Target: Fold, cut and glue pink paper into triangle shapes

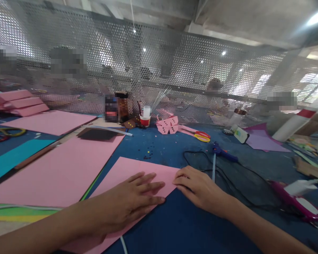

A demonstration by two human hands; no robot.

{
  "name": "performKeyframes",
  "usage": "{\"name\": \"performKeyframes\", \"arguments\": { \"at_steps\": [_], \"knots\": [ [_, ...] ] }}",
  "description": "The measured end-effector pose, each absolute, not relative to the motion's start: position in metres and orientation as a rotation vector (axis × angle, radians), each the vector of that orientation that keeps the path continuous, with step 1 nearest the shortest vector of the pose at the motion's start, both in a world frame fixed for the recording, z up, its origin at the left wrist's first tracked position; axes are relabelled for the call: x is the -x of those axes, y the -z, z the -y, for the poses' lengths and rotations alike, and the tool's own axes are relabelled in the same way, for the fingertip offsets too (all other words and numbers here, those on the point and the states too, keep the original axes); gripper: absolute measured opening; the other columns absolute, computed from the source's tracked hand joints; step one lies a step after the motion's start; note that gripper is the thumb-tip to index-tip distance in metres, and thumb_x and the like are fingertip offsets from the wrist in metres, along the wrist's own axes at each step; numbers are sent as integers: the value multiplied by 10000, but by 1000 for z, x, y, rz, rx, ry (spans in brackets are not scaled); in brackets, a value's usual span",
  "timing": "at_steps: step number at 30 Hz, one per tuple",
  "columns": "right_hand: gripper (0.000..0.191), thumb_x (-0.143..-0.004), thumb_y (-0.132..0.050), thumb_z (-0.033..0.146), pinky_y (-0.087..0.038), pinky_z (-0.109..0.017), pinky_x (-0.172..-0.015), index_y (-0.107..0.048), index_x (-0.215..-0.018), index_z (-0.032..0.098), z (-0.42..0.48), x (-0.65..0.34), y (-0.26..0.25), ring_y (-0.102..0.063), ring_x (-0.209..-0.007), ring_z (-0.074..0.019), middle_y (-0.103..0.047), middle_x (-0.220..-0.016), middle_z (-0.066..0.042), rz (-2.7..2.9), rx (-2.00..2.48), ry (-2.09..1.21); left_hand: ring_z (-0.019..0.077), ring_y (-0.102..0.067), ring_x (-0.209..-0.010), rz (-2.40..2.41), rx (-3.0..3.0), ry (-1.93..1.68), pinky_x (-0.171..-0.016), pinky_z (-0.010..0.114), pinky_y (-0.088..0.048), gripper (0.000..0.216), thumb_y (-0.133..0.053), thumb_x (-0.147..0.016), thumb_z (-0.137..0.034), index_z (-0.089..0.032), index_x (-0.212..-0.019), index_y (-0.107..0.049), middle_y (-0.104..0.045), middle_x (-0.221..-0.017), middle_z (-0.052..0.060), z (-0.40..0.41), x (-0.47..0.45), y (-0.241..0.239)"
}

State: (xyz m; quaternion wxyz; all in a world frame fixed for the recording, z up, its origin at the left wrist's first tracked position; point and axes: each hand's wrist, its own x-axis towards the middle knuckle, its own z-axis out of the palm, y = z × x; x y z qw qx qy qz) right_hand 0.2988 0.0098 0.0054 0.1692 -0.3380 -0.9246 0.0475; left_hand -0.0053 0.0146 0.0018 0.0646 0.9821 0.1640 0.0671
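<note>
A pink paper sheet lies on the blue table in front of me. My left hand rests flat on it, fingers stretched out towards the sheet's right corner. My right hand sits at that right corner, fingers curled down with the tips pressing the paper's edge. Neither hand lifts anything off the table.
A larger pink sheet and teal, green and black paper lie to the left. A blue glue gun with black cable, red-yellow scissors, a pink paper butterfly, jars and a red cup stand behind. A perforated metal screen backs the table.
</note>
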Motion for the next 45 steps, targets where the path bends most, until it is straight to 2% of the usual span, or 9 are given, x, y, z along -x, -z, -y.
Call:
{"name": "performKeyframes", "arguments": {
  "at_steps": [5, 9, 20, 28, 37, 45],
  "knots": [
    [212, -1014, -478, 216, -487, -369, -917, -654, -1133, 212, -10, -299, -5, -580, -1026, -205, -650, -1119, -67, 2626, 955, -134, 220, -345, -1473, -515, -2909, -327, -1226, 366, -261, 476, -488, -1022, -245, -405, -1468, -451, -420, -1575, -48, -15, 6, -5],
    [212, -1015, -479, 217, -492, -363, -912, -652, -1137, 214, -10, -298, -6, -582, -1025, -201, -651, -1117, -65, 2625, 953, -136, 220, -415, -1434, -491, -2894, -310, -1221, 378, -280, 452, -497, -1018, -252, -383, -1450, -482, -482, -1534, -34, -14, 5, -6],
    [218, -1018, -471, 215, -489, -369, -924, -652, -1140, 216, -9, -299, -5, -581, -1037, -202, -651, -1128, -68, 2635, 960, -132, 207, -389, -1449, -490, -2891, -239, -1223, 372, -289, 442, -457, -1027, -202, -352, -1441, -503, -490, -1527, -42, -14, 6, -11],
    [213, -1012, -481, 208, -495, -362, -910, -650, -1140, 219, -10, -299, -5, -588, -1026, -203, -655, -1119, -70, 2634, 955, -112, 191, -369, -1460, -551, -2859, -178, -1224, 350, -298, 406, -444, -1029, -195, -372, -1366, -586, -505, -1510, -80, -11, 7, -21],
    [209, -1015, -477, 212, -496, -367, -910, -651, -1131, 210, -10, -299, -5, -582, -1026, -203, -653, -1131, -71, 2641, 952, -132, 205, -430, -1417, -495, -2832, -252, -1163, 315, -377, 392, -501, -1003, -192, -359, -1337, -619, -579, -1448, -41, -11, 8, -23],
    [215, -1012, -477, 199, -508, -377, -905, -660, -1124, 201, -10, -299, -7, -593, -1020, -207, -661, -1102, -82, 2637, 937, -109, 218, -444, -1411, -528, -2847, -220, -1188, 335, -356, 506, -505, -950, -81, -361, -1361, -598, -579, -1447, -55, -6, 8, -29]
  ]
}}
